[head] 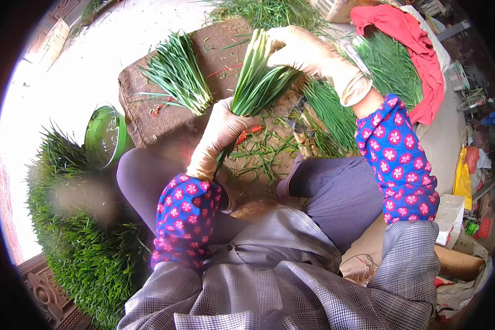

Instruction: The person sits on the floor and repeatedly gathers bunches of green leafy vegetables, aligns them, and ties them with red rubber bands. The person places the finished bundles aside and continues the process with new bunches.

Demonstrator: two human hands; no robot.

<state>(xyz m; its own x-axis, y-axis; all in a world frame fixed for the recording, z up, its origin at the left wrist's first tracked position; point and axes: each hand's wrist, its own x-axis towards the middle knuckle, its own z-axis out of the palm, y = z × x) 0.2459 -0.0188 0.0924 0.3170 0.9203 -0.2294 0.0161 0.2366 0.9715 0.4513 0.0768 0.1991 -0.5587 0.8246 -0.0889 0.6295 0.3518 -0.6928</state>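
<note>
My left hand [231, 126], in a pale thin glove, grips a bunch of green leafy stalks [247, 88], which look like garlic chives. Their white-green stem ends point away from me, and some leaves bend over to the right. At those stem ends, my gloved right hand [295, 49] has its curled fingers on the stalks; its fingertips are partly hidden. A second bunch of chives [179, 74] lies on a brown cloth-covered block [148, 119], its cut ends toward me. Red ties [247, 136] show just beyond my left hand.
Beside my left knee stands a green bucket [103, 138], next to a large heap of chives [95, 255]. Loose chives [334, 115] lie at the right, near more under a red cloth [429, 70]. Scraps [264, 159] litter the floor between my feet. A white crate [334, 8] stands at the back.
</note>
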